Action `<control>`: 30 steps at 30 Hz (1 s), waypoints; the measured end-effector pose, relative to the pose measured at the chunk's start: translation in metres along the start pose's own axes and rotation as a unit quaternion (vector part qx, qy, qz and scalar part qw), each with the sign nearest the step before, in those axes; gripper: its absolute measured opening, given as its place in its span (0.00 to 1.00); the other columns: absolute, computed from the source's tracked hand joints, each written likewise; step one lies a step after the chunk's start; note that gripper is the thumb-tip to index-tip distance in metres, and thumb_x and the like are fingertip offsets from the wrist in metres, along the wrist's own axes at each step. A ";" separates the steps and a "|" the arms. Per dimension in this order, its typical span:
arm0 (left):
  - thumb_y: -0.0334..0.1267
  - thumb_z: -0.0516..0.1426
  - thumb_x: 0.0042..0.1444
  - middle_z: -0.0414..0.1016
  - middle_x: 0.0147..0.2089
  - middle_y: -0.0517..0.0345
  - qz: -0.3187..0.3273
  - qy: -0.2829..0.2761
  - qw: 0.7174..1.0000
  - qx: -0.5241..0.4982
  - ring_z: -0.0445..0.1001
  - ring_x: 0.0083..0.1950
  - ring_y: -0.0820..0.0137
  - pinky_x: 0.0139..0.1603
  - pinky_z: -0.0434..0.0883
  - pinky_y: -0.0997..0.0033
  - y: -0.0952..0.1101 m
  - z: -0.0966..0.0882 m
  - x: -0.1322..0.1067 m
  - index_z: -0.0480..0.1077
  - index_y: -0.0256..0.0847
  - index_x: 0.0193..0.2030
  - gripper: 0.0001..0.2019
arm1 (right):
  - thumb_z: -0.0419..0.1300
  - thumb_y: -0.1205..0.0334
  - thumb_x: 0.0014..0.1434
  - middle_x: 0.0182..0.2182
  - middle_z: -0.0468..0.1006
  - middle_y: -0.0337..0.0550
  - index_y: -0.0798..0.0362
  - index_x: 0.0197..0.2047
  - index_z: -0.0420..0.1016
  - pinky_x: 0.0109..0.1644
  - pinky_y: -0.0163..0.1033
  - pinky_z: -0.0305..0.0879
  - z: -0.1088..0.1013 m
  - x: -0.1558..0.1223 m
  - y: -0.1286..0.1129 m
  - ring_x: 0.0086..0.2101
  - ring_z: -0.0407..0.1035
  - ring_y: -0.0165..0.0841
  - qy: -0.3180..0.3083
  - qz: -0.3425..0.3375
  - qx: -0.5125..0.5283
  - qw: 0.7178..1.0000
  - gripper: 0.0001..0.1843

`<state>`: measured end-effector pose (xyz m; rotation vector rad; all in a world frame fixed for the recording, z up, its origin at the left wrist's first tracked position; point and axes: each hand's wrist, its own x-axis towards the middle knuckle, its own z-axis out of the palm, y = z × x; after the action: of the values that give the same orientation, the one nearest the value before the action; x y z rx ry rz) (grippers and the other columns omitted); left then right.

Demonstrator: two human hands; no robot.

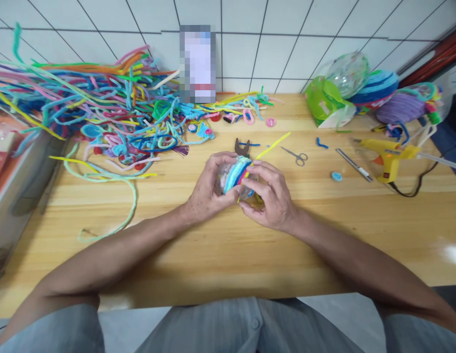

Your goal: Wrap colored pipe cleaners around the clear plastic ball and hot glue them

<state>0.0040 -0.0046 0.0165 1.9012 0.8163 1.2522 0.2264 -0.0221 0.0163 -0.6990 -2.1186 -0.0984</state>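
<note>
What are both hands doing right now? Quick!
Left hand: closed, holding the fuzzy striped ball.
Right hand: closed on the same ball, pinching its side.

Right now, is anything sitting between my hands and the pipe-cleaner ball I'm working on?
Nothing visible does. The left hand and the right hand both grip the pipe-cleaner ball directly, with the fingers on its wrapped surface. The pliers lie on the table just behind it, not between it and either hand.
</note>
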 end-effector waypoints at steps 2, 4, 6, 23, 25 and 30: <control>0.53 0.65 0.70 0.70 0.70 0.43 0.010 -0.001 0.999 0.030 0.73 0.73 0.56 0.75 0.74 0.50 -0.001 -0.001 -0.001 0.63 0.47 0.70 0.29 | 0.70 0.57 0.66 0.63 0.77 0.57 0.46 0.73 0.65 0.64 0.68 0.82 -0.001 -0.001 0.001 0.65 0.75 0.53 -0.004 -0.001 0.003 1.000 0.35; 0.53 0.65 0.71 0.71 0.70 0.43 0.029 -0.008 0.998 0.062 0.73 0.73 0.54 0.76 0.73 0.47 -0.001 -0.003 0.000 0.63 0.47 0.72 0.29 | 0.70 0.57 0.66 0.63 0.77 0.57 0.47 0.73 0.65 0.63 0.67 0.82 -0.001 -0.001 0.000 0.65 0.75 0.53 -0.009 0.000 0.007 1.000 0.35; 0.52 0.64 0.72 0.72 0.69 0.43 0.047 -0.021 0.995 0.082 0.72 0.73 0.53 0.76 0.73 0.46 0.001 -0.005 0.001 0.64 0.48 0.71 0.27 | 0.70 0.57 0.66 0.63 0.77 0.57 0.46 0.73 0.65 0.63 0.67 0.82 -0.001 -0.001 -0.001 0.65 0.75 0.53 -0.011 0.002 0.009 1.000 0.35; 0.53 0.66 0.69 0.71 0.72 0.44 0.017 -0.021 0.994 0.104 0.72 0.75 0.54 0.78 0.72 0.48 0.003 -0.008 0.004 0.64 0.47 0.75 0.33 | 0.71 0.60 0.65 0.62 0.77 0.57 0.51 0.76 0.62 0.68 0.67 0.82 0.000 0.001 0.005 0.68 0.74 0.54 0.005 0.001 0.029 1.000 0.41; 0.56 0.65 0.70 0.71 0.72 0.43 0.016 -0.023 0.994 0.101 0.72 0.75 0.54 0.78 0.72 0.48 0.000 -0.007 0.003 0.63 0.48 0.75 0.33 | 0.71 0.60 0.65 0.62 0.77 0.59 0.52 0.76 0.61 0.67 0.66 0.82 0.000 0.001 0.007 0.68 0.74 0.54 0.003 0.001 0.025 1.000 0.41; 0.55 0.64 0.71 0.71 0.69 0.44 0.022 -0.030 0.997 0.069 0.73 0.72 0.55 0.75 0.74 0.49 0.001 -0.007 0.003 0.64 0.49 0.73 0.30 | 0.71 0.58 0.66 0.63 0.77 0.57 0.49 0.76 0.61 0.66 0.69 0.82 0.000 0.001 0.007 0.68 0.74 0.55 -0.010 0.003 0.028 1.000 0.40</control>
<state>-0.0018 -0.0008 0.0208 2.0665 0.8538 1.1858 0.2299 -0.0156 0.0154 -0.6753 -2.1307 -0.0284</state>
